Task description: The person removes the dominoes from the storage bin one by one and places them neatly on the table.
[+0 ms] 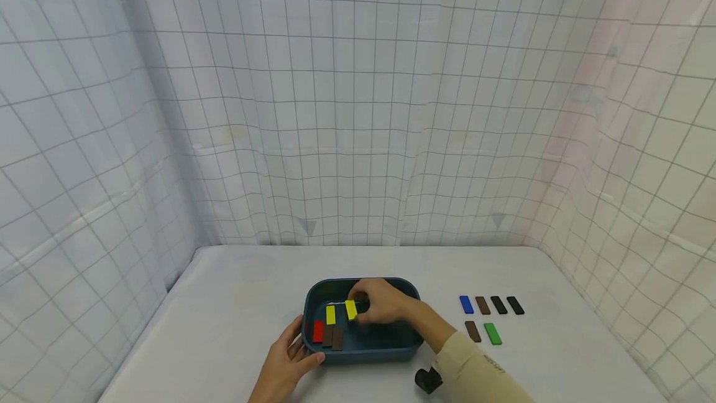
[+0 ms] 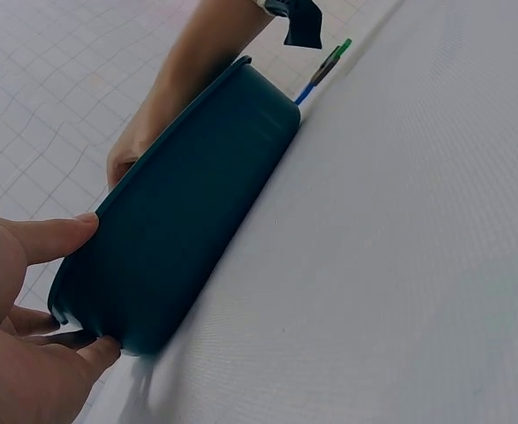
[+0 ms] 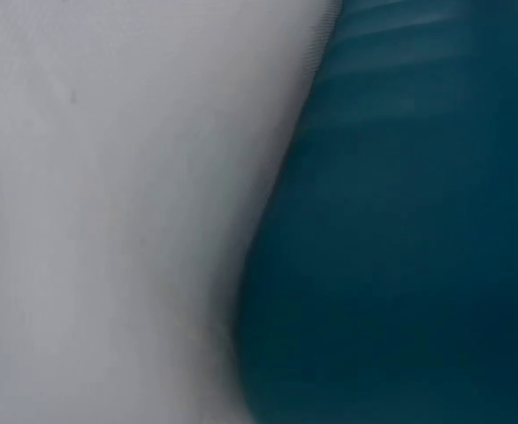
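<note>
Teal bin (image 1: 369, 357): landmark.
Right hand (image 1: 383, 302): inside bin, thumb and fingers pinching a yellow tile (image 1: 351, 310).
Held tile: slightly left of bin center, just right of a second yellow tile (image 1: 330, 314). Can't tell if it touches bin floor.
Left hand (image 1: 282, 362): grips bin's near-left corner between thumb and fingers.
Inside bin, near left: red tile (image 1: 318, 332), then two brown tiles (image 1: 338, 339) to its right.
Right of bin: blue tile (image 1: 467, 305), two black tiles (image 1: 499, 305), green tile (image 1: 493, 333), two more browns (image 1: 472, 331).
Placement tip: light edge pinch, tile flat before release, fingertips off second yellow.
Watch: right forearm crosses bin's right wall; lift it over the rim, brace with left.
</note>
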Action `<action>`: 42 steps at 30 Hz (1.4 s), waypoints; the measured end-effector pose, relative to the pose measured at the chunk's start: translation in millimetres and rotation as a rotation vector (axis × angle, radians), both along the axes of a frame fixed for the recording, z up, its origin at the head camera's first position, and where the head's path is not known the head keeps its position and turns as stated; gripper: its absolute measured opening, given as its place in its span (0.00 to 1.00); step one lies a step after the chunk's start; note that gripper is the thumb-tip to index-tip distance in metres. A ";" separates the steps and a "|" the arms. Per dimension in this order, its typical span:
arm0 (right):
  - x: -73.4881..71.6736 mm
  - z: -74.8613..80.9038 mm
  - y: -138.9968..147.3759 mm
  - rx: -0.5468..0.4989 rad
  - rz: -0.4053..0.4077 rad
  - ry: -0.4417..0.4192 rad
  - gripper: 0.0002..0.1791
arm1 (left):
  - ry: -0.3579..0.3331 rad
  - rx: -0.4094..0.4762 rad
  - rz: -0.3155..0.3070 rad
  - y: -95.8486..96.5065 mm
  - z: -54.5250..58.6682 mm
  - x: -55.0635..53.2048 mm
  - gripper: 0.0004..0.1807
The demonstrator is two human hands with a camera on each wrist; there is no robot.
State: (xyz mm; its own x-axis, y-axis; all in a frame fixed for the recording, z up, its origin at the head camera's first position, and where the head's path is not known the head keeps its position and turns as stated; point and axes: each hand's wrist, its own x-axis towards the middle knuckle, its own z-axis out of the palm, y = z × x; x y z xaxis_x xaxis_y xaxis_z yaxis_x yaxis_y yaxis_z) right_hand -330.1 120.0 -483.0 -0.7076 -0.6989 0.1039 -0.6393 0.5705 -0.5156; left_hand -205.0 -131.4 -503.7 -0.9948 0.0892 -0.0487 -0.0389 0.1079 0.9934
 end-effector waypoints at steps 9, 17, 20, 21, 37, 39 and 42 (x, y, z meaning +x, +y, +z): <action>1.9 12.0 13.8 0.002 0.033 0.035 0.22 | -0.003 -0.005 0.004 0.8 0.1 0.3 0.54; 3.0 16.2 23.6 0.032 -0.004 0.022 0.23 | -0.011 0.000 0.012 2.6 1.2 1.3 0.54; 4.0 17.6 27.7 0.035 -0.015 0.016 0.23 | -0.004 0.000 0.010 1.9 0.5 0.9 0.54; 4.3 18.1 29.1 0.034 -0.014 0.018 0.23 | -0.001 0.002 0.009 1.6 0.5 1.0 0.54; 14.9 33.2 58.8 0.009 -0.022 0.041 0.22 | 0.022 0.018 0.003 -0.3 0.0 3.1 0.53; 16.4 34.7 63.3 0.003 -0.026 0.036 0.22 | 0.021 0.026 0.000 -0.4 0.4 3.5 0.53; 18.0 35.7 70.5 0.003 -0.032 0.033 0.22 | 0.019 0.031 -0.003 -0.6 -0.2 3.5 0.53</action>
State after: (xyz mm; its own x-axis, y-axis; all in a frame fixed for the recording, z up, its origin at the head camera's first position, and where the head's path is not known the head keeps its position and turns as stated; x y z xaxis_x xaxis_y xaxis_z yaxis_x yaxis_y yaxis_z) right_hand -312.1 190.5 -447.3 -0.7257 -0.6764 0.1256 -0.6374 0.5924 -0.4927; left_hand -201.5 -131.9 -503.9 -0.9953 0.0934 -0.0273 -0.0201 0.0770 0.9968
